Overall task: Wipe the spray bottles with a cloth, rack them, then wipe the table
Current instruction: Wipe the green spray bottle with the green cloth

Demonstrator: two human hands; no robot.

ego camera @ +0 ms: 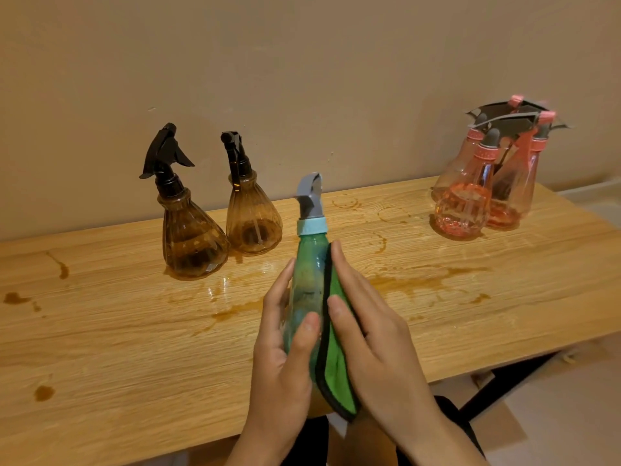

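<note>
A green spray bottle [307, 280] with a grey nozzle and pale blue collar is held above the wooden table [100, 331], near its front edge. My left hand [285, 348] grips the bottle's body from the left, thumb across its front. My right hand [366, 331] presses a green cloth [336, 364] with a dark hem flat against the bottle's right side, fingers straight. Two brown bottles [191, 237] with black triggers stand at the back left. Three pink bottles [470, 196] cluster at the back right.
Brown liquid stains and wet rings [420, 280] spread over the tabletop, with drops at the far left [15, 298]. A beige wall [302, 79] runs behind the table. Black table legs [504, 381] and a cardboard box [494, 425] show under the right end.
</note>
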